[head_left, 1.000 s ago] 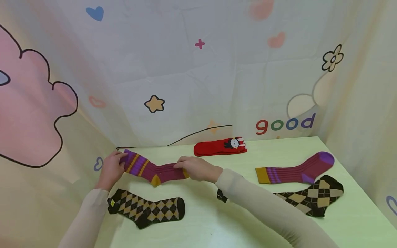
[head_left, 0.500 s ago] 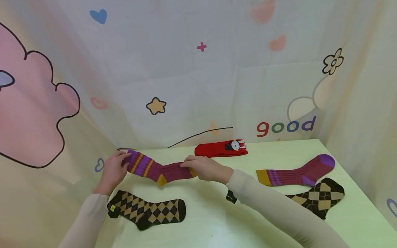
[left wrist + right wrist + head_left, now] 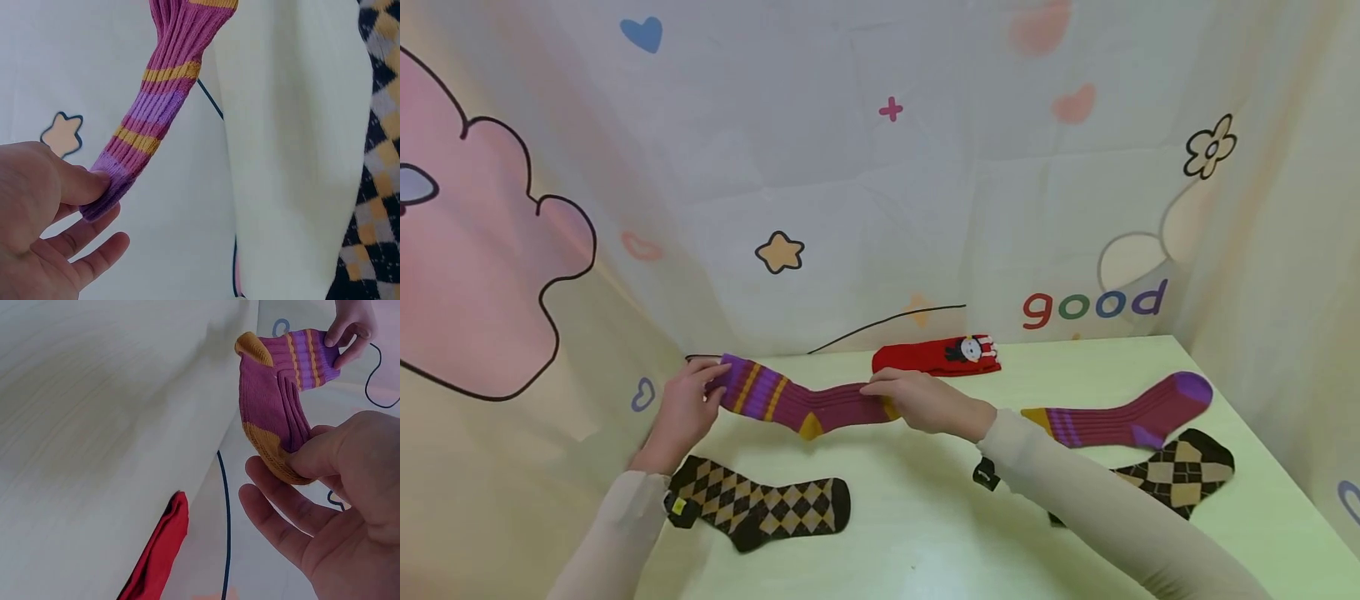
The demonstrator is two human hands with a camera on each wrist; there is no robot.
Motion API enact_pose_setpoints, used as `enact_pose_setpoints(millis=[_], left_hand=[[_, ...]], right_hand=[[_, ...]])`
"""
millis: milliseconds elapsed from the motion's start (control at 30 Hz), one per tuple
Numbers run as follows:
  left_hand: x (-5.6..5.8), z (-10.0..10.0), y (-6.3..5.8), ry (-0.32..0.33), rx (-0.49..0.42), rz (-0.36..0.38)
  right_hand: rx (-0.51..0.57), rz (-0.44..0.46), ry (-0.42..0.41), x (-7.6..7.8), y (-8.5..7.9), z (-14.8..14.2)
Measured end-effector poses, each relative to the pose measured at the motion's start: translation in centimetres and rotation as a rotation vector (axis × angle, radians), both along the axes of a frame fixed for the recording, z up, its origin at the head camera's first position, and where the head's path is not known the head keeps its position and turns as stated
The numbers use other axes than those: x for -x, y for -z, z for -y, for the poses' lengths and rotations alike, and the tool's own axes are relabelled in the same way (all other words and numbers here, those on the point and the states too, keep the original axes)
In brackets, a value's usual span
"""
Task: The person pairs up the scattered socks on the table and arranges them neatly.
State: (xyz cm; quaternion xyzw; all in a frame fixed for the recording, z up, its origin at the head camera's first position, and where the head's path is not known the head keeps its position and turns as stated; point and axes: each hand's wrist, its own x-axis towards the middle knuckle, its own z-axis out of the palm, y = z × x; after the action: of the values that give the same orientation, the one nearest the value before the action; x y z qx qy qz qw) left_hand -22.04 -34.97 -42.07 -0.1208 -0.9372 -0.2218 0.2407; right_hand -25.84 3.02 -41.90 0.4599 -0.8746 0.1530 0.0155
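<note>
Both hands hold up a magenta ribbed sock with purple and mustard stripes, stretched sideways above the table. My left hand pinches its purple cuff between thumb and fingers, as the left wrist view shows up close. At the other end my right hand pinches the mustard toe. A black and tan argyle sock lies below on the table. Another magenta sock, with mustard cuff and purple toe, lies at the right, partly covered by the right sleeve.
A second argyle sock lies at the right, partly behind the sleeve. Folded red socks with a cartoon figure lie at the table's back edge. A printed curtain hangs behind the pale table.
Both hands have moved to the right, carrying the magenta sock and lifting it slightly. The right sleeve now covers part of the right magenta sock's cuff. The other socks stay put.
</note>
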Motion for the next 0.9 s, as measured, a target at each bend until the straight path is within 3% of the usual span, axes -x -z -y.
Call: enact_pose_setpoints(millis=[267, 467, 900], left_hand=[[-0.4, -1.8, -0.7, 0.036, 0.043, -0.079], [-0.6, -2.8, -0.7, 0.072, 0.02, -0.07], [-0.6, -4.6, 0.2, 0.119, -0.019, -0.075]], right_hand=[[0.031, -0.013, 0.008, 0.0, -0.1, -2.3], [0.067, -0.027, 0.011, -0.1, 0.1, -4.2], [0.138, 0.045, 0.027, -0.7, 0.5, -7.3]])
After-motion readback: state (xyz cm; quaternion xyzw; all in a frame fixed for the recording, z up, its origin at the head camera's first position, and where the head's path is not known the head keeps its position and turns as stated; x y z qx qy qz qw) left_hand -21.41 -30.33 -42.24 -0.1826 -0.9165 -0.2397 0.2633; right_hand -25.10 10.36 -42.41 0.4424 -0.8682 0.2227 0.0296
